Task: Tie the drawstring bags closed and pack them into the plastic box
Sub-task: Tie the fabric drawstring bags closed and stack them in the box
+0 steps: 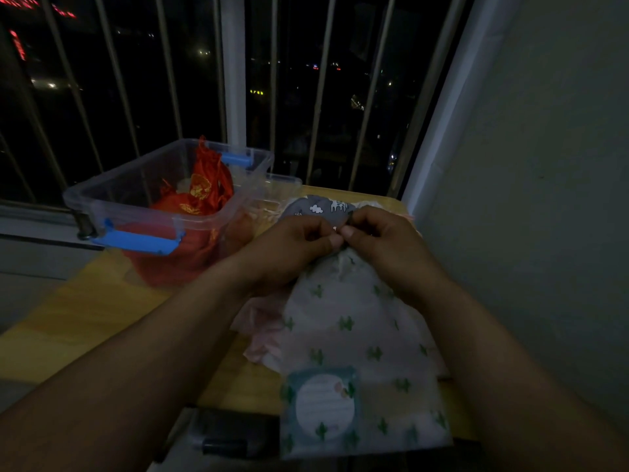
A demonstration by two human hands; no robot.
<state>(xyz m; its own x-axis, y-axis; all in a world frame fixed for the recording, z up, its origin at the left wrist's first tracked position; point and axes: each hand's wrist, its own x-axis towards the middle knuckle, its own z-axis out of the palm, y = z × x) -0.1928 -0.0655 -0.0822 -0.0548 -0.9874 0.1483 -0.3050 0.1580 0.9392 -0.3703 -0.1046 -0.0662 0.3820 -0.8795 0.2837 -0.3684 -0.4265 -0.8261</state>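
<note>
Head view: round label (324, 406) unreadable.

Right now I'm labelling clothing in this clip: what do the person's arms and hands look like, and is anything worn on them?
Both forearms are bare up to the frame edge: no sleeves in view. The left hand and right hand show no gloves. No watch, bracelet or ring is visible, though the dim light could hide a small one. Short, plain fingernails show on the thumbs.

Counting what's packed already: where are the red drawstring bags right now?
In the head view, the red drawstring bags sit inside the clear plastic box at the table's far left, beside the window bars.
</note>
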